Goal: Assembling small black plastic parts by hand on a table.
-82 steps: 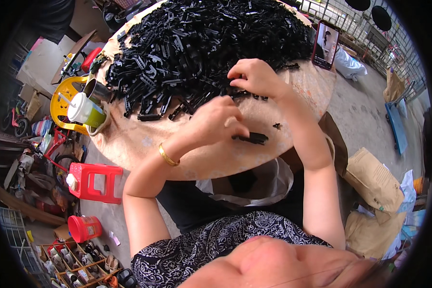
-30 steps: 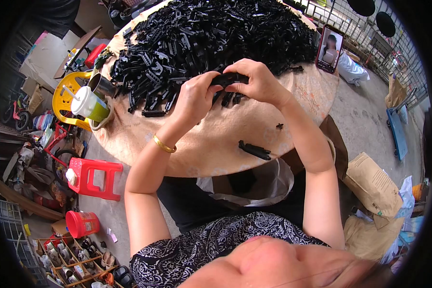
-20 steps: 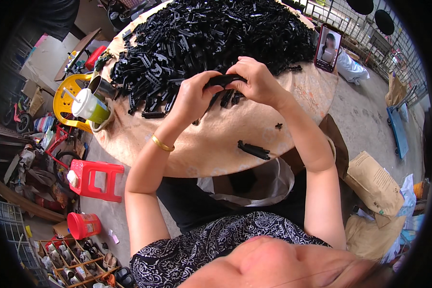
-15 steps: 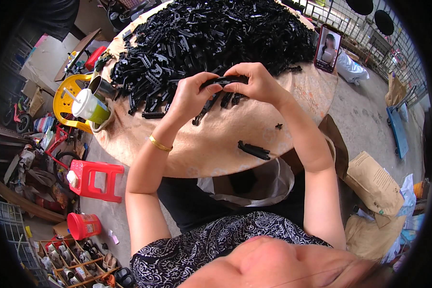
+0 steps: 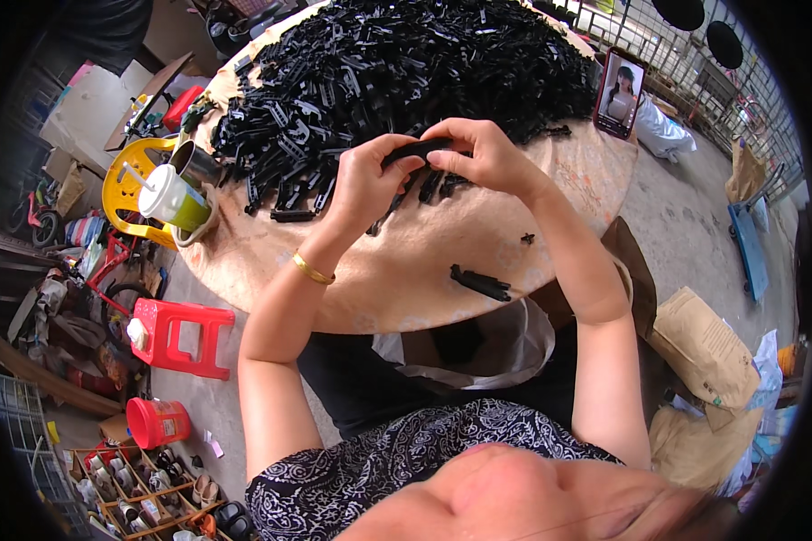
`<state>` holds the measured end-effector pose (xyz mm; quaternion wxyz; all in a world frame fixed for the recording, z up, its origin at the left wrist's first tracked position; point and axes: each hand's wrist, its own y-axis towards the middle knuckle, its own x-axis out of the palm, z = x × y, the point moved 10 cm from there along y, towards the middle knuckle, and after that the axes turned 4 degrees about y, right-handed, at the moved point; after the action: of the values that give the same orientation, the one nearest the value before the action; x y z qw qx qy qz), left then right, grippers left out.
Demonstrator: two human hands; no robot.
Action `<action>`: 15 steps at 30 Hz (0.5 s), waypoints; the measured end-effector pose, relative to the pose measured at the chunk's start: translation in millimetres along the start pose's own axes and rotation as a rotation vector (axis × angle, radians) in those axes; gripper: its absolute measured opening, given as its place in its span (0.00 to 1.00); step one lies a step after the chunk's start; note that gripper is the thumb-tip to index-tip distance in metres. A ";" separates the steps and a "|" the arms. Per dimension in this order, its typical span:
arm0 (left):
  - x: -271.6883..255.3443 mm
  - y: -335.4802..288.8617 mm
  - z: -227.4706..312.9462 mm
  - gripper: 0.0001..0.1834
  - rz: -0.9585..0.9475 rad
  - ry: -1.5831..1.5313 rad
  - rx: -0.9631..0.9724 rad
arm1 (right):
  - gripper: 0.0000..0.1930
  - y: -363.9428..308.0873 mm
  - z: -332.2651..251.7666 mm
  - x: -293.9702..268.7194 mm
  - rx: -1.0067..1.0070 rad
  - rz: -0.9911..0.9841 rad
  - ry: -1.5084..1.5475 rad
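Between my two hands, over the near edge of a big heap of black plastic parts (image 5: 397, 72), is one long black plastic part (image 5: 415, 151). My left hand (image 5: 370, 176) pinches its left end between thumb and fingers. The other end is gripped by my right hand (image 5: 483, 155), thumb below and fingers on top. The part's exact kind cannot be made out. Nearer to me on the cloth-covered round table (image 5: 397, 288) lies a small group of black strips (image 5: 480, 282). A tiny black piece (image 5: 527, 239) rests just beyond it.
A phone (image 5: 619, 93) stands upright at the table's right edge. At the left, a lidded cup with a straw (image 5: 171, 198) stands by a yellow chair (image 5: 122, 194). Below are a red stool (image 5: 182, 338), a red bucket (image 5: 158, 424) and a white bag (image 5: 523, 347) near my lap.
The black part has tilted, its right end now higher. My left hand has turned slightly and shifted a little right; my right hand stays on the other end.
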<state>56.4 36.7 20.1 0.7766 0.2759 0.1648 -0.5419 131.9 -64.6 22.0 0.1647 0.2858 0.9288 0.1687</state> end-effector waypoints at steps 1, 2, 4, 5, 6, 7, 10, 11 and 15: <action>2.5 -0.2 0.1 0.14 -0.003 -0.028 0.001 | 0.11 -0.1 2.1 0.4 0.023 0.001 -0.006; 6.0 -0.7 -0.8 0.13 -0.006 -0.057 0.003 | 0.11 -0.5 4.7 0.6 0.045 0.002 -0.012; 11.0 0.8 -5.7 0.14 0.012 -0.166 0.019 | 0.11 -1.4 6.6 0.4 0.048 0.021 -0.032; 9.9 1.8 -7.0 0.13 0.024 -0.125 0.028 | 0.11 -1.4 5.3 0.4 0.028 0.039 -0.046; 8.3 2.3 -7.8 0.13 0.034 -0.086 0.035 | 0.11 -2.0 4.1 0.0 0.012 0.056 -0.061; 6.8 2.9 -7.5 0.13 0.043 -0.048 0.042 | 0.11 -2.1 3.0 1.1 0.009 0.055 -0.066; 5.5 1.5 -6.5 0.12 0.048 -0.054 0.002 | 0.11 -2.5 -0.3 1.6 -0.022 0.054 -0.085; 6.0 1.5 -7.1 0.12 0.046 -0.058 -0.012 | 0.11 -3.6 -1.6 0.8 -0.026 0.057 -0.097; -0.7 -2.8 -0.9 0.11 0.098 -0.034 0.053 | 0.11 -5.4 -13.0 4.3 -0.051 0.077 -0.154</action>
<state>53.6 37.0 19.1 0.7973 0.2947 0.1234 -0.5120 120.7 -69.1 30.4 0.2365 0.3293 0.8970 0.1761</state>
